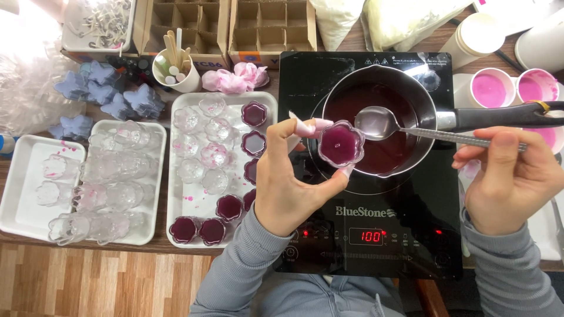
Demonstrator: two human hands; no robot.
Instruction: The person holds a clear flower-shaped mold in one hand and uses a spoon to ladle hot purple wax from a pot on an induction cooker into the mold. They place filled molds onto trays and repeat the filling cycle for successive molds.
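Note:
My left hand (291,179) holds a small flower-shaped clear cup (341,142) filled with dark purple liquid, pinched between thumb and fingers over the rim of a metal saucepan (376,82). The pan holds dark purple liquid and sits on a black induction cooktop (435,194). My right hand (511,176) grips the handle of a metal spoon (379,122), whose bowl hangs over the pan right beside the cup.
A white tray (176,199) left of the cooktop carries several filled purple cups and empty clear ones. Another white tray (154,176) holds empty flower cups. Two pink-stained cups (492,88) stand at right. Cardboard dividers, a cup of sticks (174,69) and blue butterfly shapes (106,91) lie behind.

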